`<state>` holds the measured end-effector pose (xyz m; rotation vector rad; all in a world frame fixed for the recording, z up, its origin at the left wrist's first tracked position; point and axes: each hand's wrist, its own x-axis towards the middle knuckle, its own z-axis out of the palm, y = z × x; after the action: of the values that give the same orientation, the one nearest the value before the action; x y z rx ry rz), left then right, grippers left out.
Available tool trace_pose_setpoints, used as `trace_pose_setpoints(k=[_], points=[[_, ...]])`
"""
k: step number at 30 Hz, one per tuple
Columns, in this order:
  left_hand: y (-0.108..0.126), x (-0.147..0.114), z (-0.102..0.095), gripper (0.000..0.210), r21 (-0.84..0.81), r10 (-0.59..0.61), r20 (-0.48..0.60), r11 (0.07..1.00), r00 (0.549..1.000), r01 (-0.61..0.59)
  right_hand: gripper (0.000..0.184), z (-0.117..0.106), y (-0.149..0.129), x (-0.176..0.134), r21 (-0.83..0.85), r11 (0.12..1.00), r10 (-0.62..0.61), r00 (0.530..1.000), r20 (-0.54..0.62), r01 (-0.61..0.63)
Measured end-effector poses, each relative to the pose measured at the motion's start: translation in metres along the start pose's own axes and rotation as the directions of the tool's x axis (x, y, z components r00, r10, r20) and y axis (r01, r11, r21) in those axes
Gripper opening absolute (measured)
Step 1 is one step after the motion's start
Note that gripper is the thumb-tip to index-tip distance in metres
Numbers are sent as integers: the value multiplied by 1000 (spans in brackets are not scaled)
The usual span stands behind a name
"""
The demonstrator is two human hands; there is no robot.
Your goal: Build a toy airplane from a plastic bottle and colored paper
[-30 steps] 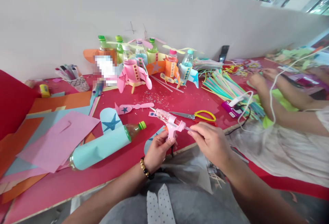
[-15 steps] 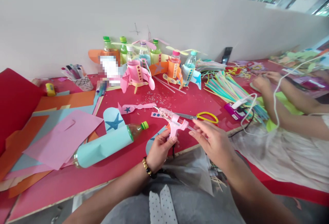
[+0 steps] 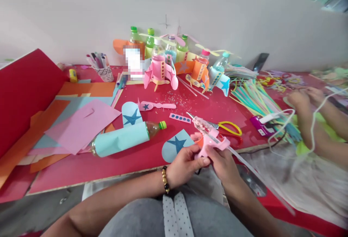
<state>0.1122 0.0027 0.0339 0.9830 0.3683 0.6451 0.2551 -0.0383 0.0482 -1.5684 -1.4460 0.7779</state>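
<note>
Many paper sheets [image 3: 81, 124] lie flat at the left of the red table [image 3: 108, 173], and right of them a bottle [image 3: 122, 140] rests on its side. Next come a blue piece [image 3: 174, 148] with a star, and farther back a strip [image 3: 179, 117] with blue dots. Right of these, the pink glue gun [image 3: 210, 142] is held up at the near edge, its tip aimed to the far left and a long glue stick [image 3: 261, 178] poking out of its back to the near right. Scissors [image 3: 220, 124] lie just past the gun, then a plug block [image 3: 259, 126], then another person's hands [image 3: 298, 101]. If the tip is hot and dips, it could drip on the strip, and a finger that slides up to it could get burned. A big swing could make the long stick knock things on the right. The left hand [image 3: 187, 164] is curled around the gun's handle from the left, thumb in front. The right hand [image 3: 223, 164] grips the same handle from the right, some fingers hidden. Both arms reach in from the near side to meet there.
</note>
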Motion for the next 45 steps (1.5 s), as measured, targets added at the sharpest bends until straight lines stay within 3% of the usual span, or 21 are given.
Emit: trace_pose_setpoints(k=[3, 5, 9, 12, 14, 16, 22, 31, 45], points=[[10, -15, -8, 36, 289, -29, 92, 957, 995, 1, 33, -2, 0, -5, 183, 978, 110, 994, -23, -104], [19, -26, -18, 36, 528, -27, 102, 849, 994, -31, 34, -9, 1, -8, 218, 966, 147, 989, -19, -139], [22, -36, -37, 36, 906, 122, 101, 399, 987, -142, 36, -26, 4, -8, 79, 978, 193, 981, 19, -194], [11, -33, -46, 47, 991, 155, 103, 67, 983, -114, 46, -32, 4, -4, -105, 981, 168, 985, 42, -162], [3, -31, -50, 50, 993, 139, 100, -71, 985, -90, 48, -33, 4, 0, -174, 974, 159, 985, 60, -146], [-2, -31, -51, 48, 986, 123, 104, -145, 987, -86, 46, -31, 3, 3, -231, 963, 159, 985, 68, -139], [-4, -32, -52, 46, 974, 118, 128, -203, 985, -103, 39, -25, 0, 12, -401, 914, 94, 993, 67, -59], [-2, -31, -51, 45, 976, 124, 129, -192, 984, -104, 23, -21, 0, 24, -386, 922, 11, 997, 83, 22], [-3, -31, -52, 46, 980, 101, 121, -169, 987, -103, 30, -24, 2, 16, -427, 903, 107, 988, 109, -51]])
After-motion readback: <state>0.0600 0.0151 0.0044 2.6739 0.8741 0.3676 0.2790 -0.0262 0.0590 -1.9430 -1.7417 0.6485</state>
